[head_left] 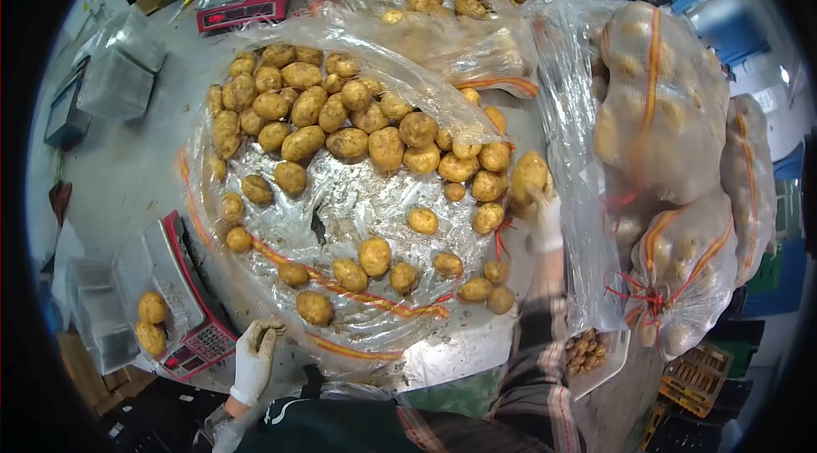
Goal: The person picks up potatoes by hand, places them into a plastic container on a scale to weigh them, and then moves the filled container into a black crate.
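My right hand [545, 216], in a white glove, grips a large oval potato [529, 176] at the right edge of an opened clear plastic bag [340, 197]. Many potatoes [302, 104] are heaped on the far part of that bag, with several loose ones [374, 257] on its near part. My left hand [254, 361], also gloved, hangs low beside the bag's near left edge. Its fingers are curled together and I see nothing in them. Close to it stands a red-and-silver digital scale [208, 342] with two potatoes [151, 323] on its pan.
Full potato bags with orange stripes [655, 104] are stacked at the right. Another bag [477, 44] lies at the back, near a second scale [242, 14]. Clear plastic tubs [119, 70] stand at the left. A white container of small potatoes [587, 351] sits below right.
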### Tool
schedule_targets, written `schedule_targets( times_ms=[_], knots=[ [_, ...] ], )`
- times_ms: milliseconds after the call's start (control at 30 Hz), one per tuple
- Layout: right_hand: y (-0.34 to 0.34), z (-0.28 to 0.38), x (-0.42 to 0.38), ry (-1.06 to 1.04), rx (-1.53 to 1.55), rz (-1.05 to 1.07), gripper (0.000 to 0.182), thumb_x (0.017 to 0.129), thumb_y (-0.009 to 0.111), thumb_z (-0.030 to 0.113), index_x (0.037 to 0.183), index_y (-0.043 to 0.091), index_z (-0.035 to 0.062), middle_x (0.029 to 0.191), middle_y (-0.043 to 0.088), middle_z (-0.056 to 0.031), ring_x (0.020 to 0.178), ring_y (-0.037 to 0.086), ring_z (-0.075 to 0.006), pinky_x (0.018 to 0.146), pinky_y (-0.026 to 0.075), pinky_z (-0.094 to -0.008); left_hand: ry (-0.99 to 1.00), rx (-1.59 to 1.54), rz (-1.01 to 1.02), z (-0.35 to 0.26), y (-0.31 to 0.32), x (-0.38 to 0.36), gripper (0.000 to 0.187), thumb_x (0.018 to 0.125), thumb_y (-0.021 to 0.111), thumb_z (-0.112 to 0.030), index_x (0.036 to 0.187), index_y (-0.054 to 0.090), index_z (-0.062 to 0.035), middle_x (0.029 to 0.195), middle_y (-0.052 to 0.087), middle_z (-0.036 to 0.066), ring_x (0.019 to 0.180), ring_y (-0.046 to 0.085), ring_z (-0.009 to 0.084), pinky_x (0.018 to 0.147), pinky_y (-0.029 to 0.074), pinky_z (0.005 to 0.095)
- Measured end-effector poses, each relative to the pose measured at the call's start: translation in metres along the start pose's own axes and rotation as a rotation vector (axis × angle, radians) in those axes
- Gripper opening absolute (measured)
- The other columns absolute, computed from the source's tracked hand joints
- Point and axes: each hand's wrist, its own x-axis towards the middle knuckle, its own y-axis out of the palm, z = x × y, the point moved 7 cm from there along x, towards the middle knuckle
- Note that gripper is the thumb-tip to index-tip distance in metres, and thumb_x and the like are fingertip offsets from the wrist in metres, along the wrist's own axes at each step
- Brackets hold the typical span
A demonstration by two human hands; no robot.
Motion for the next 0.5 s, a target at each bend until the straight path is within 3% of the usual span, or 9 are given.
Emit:
schedule_targets(
  times_ms=[33, 67, 200, 300, 400, 433, 500],
  knots=[
    [0.045, 0.006, -0.022, 0.001, 0.268, 0.215, 0.047, 0.085, 0.061, 0.011, 0.128, 0.045, -0.0003, 0.12, 0.056, -0.0164, 0.104, 0.061, -0.0272, 0.083, 0.054, -0.0364, 0.004, 0.009, 0.005, -0.002, 0.0, -0.001, 0.014, 0.092, 0.048, -0.001, 0.1, 0.059, 0.0038, 0.095, 0.063, 0.008, 0.092, 0.058, 0.0136, 0.085, 0.044, 0.0258],
    [0.068, 0.0, -0.044, -0.041, 0.204, 0.151, 0.051, 0.085, 0.062, 0.015, 0.129, 0.042, -0.0012, 0.122, 0.055, -0.0189, 0.104, 0.06, -0.0306, 0.081, 0.055, -0.0385, 0.018, 0.031, 0.016, -0.006, 0.001, -0.002, 0.014, 0.092, 0.048, -0.002, 0.1, 0.059, 0.0036, 0.095, 0.063, 0.009, 0.092, 0.058, 0.014, 0.085, 0.045, 0.0261],
    [0.172, -0.035, -0.104, 0.274, 0.701, 0.418, 0.058, 0.081, 0.067, 0.02, 0.13, 0.041, 0.0038, 0.124, 0.053, -0.0185, 0.096, 0.06, -0.0286, 0.074, 0.054, -0.0364, 0.08, 0.116, 0.049, -0.023, 0.0, -0.012, 0.015, 0.091, 0.05, -0.002, 0.101, 0.06, 0.0025, 0.096, 0.064, 0.01, 0.092, 0.06, 0.0147, 0.083, 0.046, 0.0272],
    [0.233, -0.087, -0.14, 0.473, 0.617, 0.484, 0.059, 0.08, 0.069, 0.021, 0.13, 0.042, 0.0056, 0.117, 0.055, -0.0164, 0.093, 0.059, -0.0233, 0.071, 0.054, -0.0332, 0.099, 0.079, 0.057, -0.009, -0.012, -0.023, 0.017, 0.092, 0.05, -0.005, 0.103, 0.062, 0.0014, 0.099, 0.064, 0.009, 0.096, 0.059, 0.0141, 0.087, 0.046, 0.028],
    [0.328, -0.106, -0.196, 0.665, 0.41, 0.793, 0.057, 0.079, 0.07, 0.022, 0.128, 0.045, 0.0057, 0.116, 0.056, -0.0141, 0.095, 0.059, -0.0208, 0.072, 0.054, -0.0328, 0.097, 0.069, 0.005, -0.009, -0.036, -0.036, 0.017, 0.092, 0.054, -0.009, 0.104, 0.063, 0.0002, 0.097, 0.066, 0.009, 0.091, 0.061, 0.0142, 0.083, 0.047, 0.028],
    [0.351, -0.117, -0.212, 0.707, 0.243, 0.815, 0.058, 0.08, 0.07, 0.018, 0.13, 0.045, 0.0052, 0.121, 0.055, -0.013, 0.099, 0.059, -0.0198, 0.081, 0.053, -0.0325, 0.146, 0.092, -0.023, -0.009, -0.045, -0.041, 0.017, 0.092, 0.054, -0.011, 0.104, 0.062, -0.0004, 0.096, 0.065, 0.01, 0.089, 0.061, 0.0148, 0.082, 0.048, 0.0281],
    [0.416, -0.115, -0.243, 0.371, 0.11, 0.891, 0.059, 0.081, 0.069, 0.016, 0.132, 0.042, 0.0039, 0.123, 0.055, -0.0127, 0.102, 0.059, -0.0202, 0.087, 0.051, -0.0325, 0.16, 0.042, -0.056, -0.003, -0.066, -0.055, 0.017, 0.093, 0.055, -0.012, 0.103, 0.062, -0.0004, 0.096, 0.065, 0.01, 0.087, 0.061, 0.016, 0.08, 0.048, 0.0289]
  ],
)
